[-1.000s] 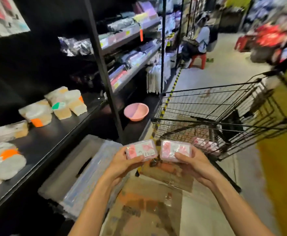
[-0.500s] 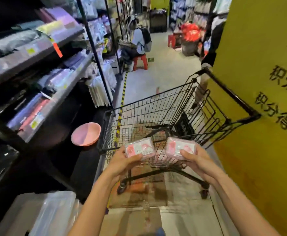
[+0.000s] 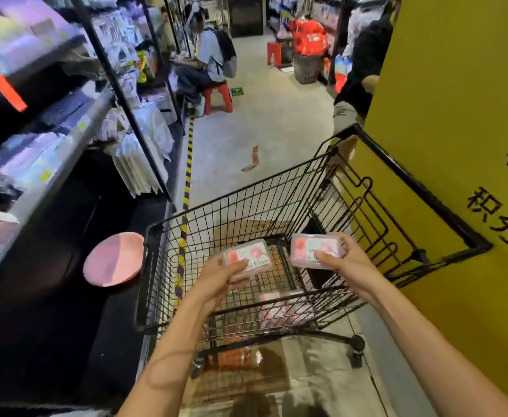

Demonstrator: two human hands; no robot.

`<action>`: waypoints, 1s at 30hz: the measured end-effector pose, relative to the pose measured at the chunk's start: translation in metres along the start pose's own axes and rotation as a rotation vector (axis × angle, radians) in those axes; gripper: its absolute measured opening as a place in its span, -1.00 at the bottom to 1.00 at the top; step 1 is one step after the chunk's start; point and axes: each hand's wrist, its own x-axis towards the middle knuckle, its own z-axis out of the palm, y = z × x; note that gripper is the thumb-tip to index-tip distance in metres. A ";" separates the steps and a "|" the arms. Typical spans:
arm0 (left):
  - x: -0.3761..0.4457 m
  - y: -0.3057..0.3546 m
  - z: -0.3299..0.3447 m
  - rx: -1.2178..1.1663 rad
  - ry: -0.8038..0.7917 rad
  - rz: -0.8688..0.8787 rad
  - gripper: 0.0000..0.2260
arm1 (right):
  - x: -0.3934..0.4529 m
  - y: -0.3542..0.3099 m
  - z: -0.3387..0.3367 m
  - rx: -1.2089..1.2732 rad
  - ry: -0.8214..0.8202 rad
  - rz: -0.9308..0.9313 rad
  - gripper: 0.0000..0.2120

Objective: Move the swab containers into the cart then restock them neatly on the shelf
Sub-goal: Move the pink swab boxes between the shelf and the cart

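A black wire cart is stood on the pale shop floor, with one caster seen at 5 o'clock. Pink boxes are laid on the cart's wire bottom, toward its near side. At 9 o'clock of the cart, a dark low shelf is seen, and a pink bowl is set on it, just beside the cart's rim. Flattened cardboard is spread on the floor under the cart at 6 o'clock.
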 end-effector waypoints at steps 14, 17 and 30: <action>0.181 -0.047 0.017 0.196 0.116 -0.243 -0.77 | 0.199 0.076 0.003 -0.527 -0.170 0.203 -0.50; 0.211 -0.072 0.008 0.279 0.167 -0.311 -0.69 | 0.224 0.106 0.004 -0.664 -0.253 0.242 -0.53; 0.280 -0.172 0.007 0.426 0.303 -0.547 -0.42 | 0.278 0.214 0.026 -0.928 -0.430 0.359 -0.49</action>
